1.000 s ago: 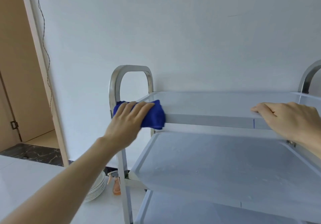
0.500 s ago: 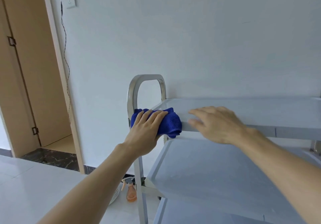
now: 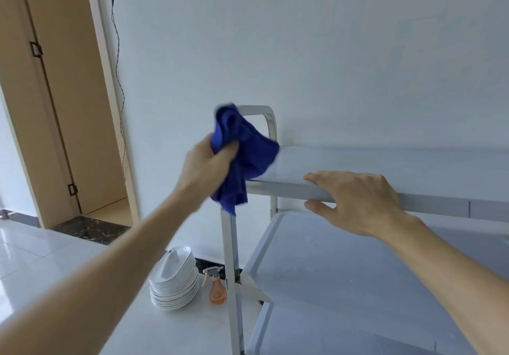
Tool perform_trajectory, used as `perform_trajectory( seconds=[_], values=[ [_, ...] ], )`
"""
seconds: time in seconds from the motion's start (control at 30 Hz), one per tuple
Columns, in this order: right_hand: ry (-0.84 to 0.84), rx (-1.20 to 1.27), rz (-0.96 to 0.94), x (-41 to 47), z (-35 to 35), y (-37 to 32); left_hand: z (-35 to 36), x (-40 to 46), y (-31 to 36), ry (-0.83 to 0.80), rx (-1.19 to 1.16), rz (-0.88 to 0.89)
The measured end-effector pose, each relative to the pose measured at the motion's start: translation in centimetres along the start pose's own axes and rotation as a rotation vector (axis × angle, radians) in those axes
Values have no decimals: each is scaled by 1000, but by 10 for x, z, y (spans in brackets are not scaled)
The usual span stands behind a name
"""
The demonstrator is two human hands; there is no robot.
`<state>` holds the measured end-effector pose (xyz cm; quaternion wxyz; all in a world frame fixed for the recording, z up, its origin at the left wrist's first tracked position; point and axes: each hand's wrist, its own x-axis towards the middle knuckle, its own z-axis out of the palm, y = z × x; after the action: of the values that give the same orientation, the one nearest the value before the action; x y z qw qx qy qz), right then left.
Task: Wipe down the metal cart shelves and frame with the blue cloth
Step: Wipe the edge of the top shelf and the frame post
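The metal cart (image 3: 429, 205) fills the right half of the head view, with a top shelf, a middle shelf (image 3: 316, 269) and a looped handle (image 3: 268, 117) at its left end. My left hand (image 3: 205, 165) grips the bunched blue cloth (image 3: 242, 156) and holds it in the air in front of the handle and the cart's left corner post. The cloth hangs down past the top shelf's edge. My right hand (image 3: 355, 200) holds the front rim of the top shelf, fingers on top and thumb beneath.
On the white floor left of the cart stands a stack of white plates (image 3: 175, 280) and a small orange spray bottle (image 3: 217, 285). A doorway with a wooden door (image 3: 63, 92) is at the far left. The white wall is close behind the cart.
My left hand has lifted the cloth off the shelf corner and now holds it bunched in the air. My right hand has slid left along the shelf rim and taken hold of it.
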<state>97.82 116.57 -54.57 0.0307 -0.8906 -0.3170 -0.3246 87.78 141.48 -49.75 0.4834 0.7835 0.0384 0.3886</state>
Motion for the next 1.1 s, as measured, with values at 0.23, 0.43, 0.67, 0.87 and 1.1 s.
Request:
perform_trajectory(
  seconds=[0.23, 0.43, 0.67, 0.87, 1.1],
  values=[
    [5, -12, 6, 0, 0, 1, -39, 48, 26, 303, -217, -135],
    [44, -36, -1, 1, 3, 1, -12, 49, 6, 255, -70, 70],
    [69, -68, 2, 1, 4, 1, 34, 37, -19, 54, -9, -21],
    [63, -61, 18, 1, 5, 0, 42, 43, -42, 149, 62, -55],
    [74, -63, 31, 1, 6, -1, 75, -15, -132, 339, -12, -61]
  ],
)
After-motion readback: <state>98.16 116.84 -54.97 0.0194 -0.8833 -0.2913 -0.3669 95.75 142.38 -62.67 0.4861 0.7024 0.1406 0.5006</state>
